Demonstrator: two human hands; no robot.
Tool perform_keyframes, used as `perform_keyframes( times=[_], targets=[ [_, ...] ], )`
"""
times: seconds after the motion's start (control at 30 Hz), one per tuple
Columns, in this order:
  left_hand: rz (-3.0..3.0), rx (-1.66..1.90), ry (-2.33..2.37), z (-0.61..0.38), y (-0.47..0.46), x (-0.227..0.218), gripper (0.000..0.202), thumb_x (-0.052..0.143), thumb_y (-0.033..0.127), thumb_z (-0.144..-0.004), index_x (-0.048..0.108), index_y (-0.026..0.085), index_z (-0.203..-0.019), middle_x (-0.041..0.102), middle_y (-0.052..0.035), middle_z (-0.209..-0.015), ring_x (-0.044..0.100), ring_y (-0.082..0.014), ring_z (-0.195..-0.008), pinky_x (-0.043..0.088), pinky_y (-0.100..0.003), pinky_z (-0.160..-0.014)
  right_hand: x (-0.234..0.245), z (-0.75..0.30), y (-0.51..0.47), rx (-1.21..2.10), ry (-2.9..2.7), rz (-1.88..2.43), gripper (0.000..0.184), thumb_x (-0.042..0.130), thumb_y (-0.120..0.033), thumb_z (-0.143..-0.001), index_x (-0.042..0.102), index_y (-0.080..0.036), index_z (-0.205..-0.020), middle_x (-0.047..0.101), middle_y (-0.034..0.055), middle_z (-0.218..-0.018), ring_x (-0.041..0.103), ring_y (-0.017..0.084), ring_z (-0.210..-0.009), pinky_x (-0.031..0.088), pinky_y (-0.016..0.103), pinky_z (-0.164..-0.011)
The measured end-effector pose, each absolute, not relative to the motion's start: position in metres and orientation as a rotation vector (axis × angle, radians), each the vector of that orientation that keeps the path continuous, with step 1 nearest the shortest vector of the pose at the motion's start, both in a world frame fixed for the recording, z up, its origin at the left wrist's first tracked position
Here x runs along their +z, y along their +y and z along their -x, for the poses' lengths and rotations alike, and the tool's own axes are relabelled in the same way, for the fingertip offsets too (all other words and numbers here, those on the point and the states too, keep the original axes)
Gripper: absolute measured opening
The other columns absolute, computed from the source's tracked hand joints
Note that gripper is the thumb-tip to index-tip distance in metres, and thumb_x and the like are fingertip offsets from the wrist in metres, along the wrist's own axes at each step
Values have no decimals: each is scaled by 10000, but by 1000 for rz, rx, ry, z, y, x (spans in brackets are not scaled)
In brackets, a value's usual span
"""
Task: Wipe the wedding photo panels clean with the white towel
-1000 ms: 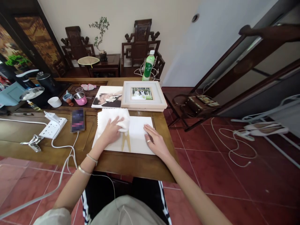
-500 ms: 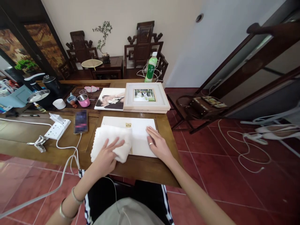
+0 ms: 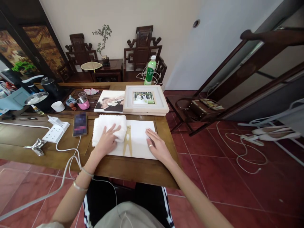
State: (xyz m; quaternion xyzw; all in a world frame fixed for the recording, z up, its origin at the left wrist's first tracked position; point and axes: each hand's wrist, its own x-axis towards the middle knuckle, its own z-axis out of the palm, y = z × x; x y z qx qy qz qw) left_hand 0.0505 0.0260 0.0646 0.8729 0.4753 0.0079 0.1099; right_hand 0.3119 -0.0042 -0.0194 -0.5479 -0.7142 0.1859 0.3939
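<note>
A white board (image 3: 140, 139) with a tan stand piece (image 3: 128, 141) on it lies face down on the wooden table (image 3: 142, 171) before me. My left hand (image 3: 107, 141) presses flat, fingers spread, on a folded white towel (image 3: 106, 128) that covers the board's left part. Flat on the board's right edge rests my right hand (image 3: 158, 146), fingers stretched, a ring on one finger.
Behind the board lie a framed photo (image 3: 144, 99) and an unframed photo print (image 3: 110, 101). A phone (image 3: 80, 124), a power strip (image 3: 56, 130) with cables, a pink cup (image 3: 83, 103) and a green bottle (image 3: 149, 71) stand around. Carved chairs and red tile floor with loose cables lie beyond.
My left hand slid the towel toward me down the board's left side, then back up away from me. The right hand stayed pressed on the board's right edge.
</note>
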Motion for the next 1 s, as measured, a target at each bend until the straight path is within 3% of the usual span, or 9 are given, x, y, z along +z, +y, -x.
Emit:
perform_keyframes(
  times=[0.23,0.4,0.5,0.7,1.0],
  targets=[
    [-2579,90,1248,-24,-66,70,378,366,-67,-589,665,163,-614,364,24,-1510,169,-252,-1460,71,-557,-1198,-19,-311,-6,456,-1811,1414,428,419,-258,-923,565,-158,-1313,530,134,-1397,443,259,-1345,323,517,-1143],
    [-2521,122,1251,-17,-67,72,477,341,-71,-582,706,178,-761,432,20,-1470,220,-215,-1448,109,-540,-1201,-17,-311,-6,471,-1810,1433,429,424,-268,-921,568,-155,-1310,530,133,-1398,440,257,-1348,320,506,-1148],
    [-2476,133,1296,-22,-37,72,455,348,-53,-607,704,183,-762,437,20,-1466,239,-213,-1442,124,-530,-1197,-17,-312,-6,469,-1812,1427,422,428,-265,-919,571,-172,-1306,537,124,-1393,445,254,-1344,325,512,-1143],
    [-2396,98,1380,-36,49,67,498,380,-6,-688,683,187,-1033,431,-24,-1467,229,-226,-1445,103,-562,-1174,-16,-313,-6,457,-1826,1413,425,417,-276,-922,581,-136,-1288,541,144,-1384,454,259,-1337,338,508,-1137],
    [-2381,165,1461,-37,62,61,496,380,-8,-703,684,187,-1042,432,-21,-1465,227,-226,-1445,95,-565,-1174,-16,-312,-7,466,-1816,1420,422,426,-302,-924,593,-140,-1277,550,143,-1377,459,262,-1333,335,503,-1141]
  ],
)
